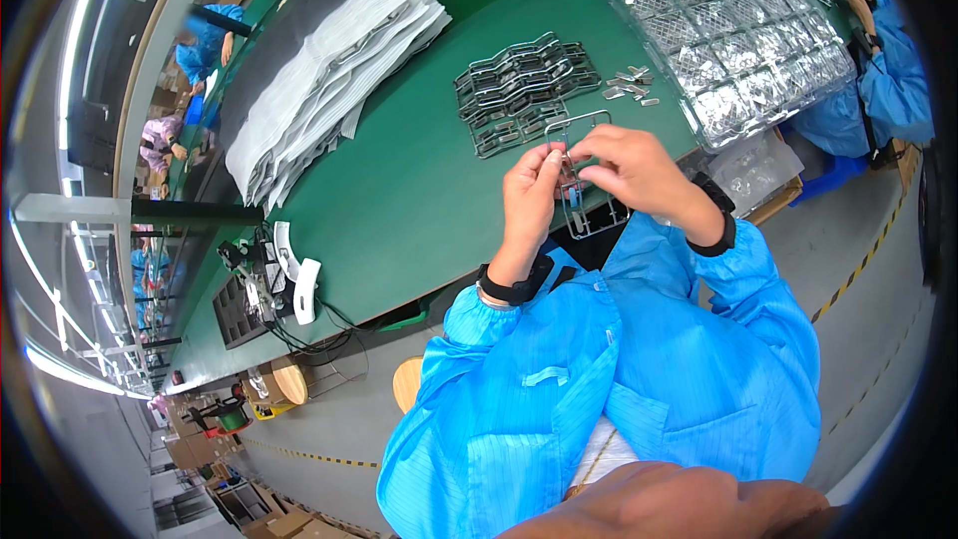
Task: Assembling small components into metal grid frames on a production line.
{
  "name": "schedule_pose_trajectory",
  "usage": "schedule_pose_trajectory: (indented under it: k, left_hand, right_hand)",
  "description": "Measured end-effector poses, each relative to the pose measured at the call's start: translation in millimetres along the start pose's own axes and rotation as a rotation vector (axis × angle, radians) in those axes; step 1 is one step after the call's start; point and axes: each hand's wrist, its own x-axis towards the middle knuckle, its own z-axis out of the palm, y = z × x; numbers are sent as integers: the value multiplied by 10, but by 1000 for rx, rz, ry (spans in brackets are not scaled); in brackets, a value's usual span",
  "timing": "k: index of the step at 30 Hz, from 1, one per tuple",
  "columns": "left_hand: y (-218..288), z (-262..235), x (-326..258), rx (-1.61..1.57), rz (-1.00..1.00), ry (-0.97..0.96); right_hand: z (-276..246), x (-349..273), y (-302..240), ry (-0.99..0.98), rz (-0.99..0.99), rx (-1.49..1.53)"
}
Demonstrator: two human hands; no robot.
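A thin rectangular metal frame [596, 221] is held up between my two hands, just over the near edge of the green table. My left hand [531, 192] pinches its left side, thumb on top. From the right, my right hand [636, 172] closes its fingertips on the frame's upper part; whether a small piece sits between them I cannot make out. Just beyond the hands lies a stack of similar dark metal frames [524, 85]. Beside that stack, several small flat silver pieces [629, 86] lie loose on the table.
Clear plastic trays [738, 35] cover the far right of the table. A tall pile of white sheets [334, 70] lies to the left. Nearer left are curved white parts [305, 289], a black tray [239, 311] and cables. A co-worker's hands [858, 2] show at the right.
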Motion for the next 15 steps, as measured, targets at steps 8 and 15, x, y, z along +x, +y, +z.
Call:
schedule_pose_trajectory:
  k: [8, 15]
  left_hand:
    - [-72, -162, -115, -66, 84, -85]
    - [-109, -96, -152, 8, 159, -132]
  right_hand:
    - [243, 114, 110, -112, 14, -199]
    - [179, 124, 34, -90, -6, -320]
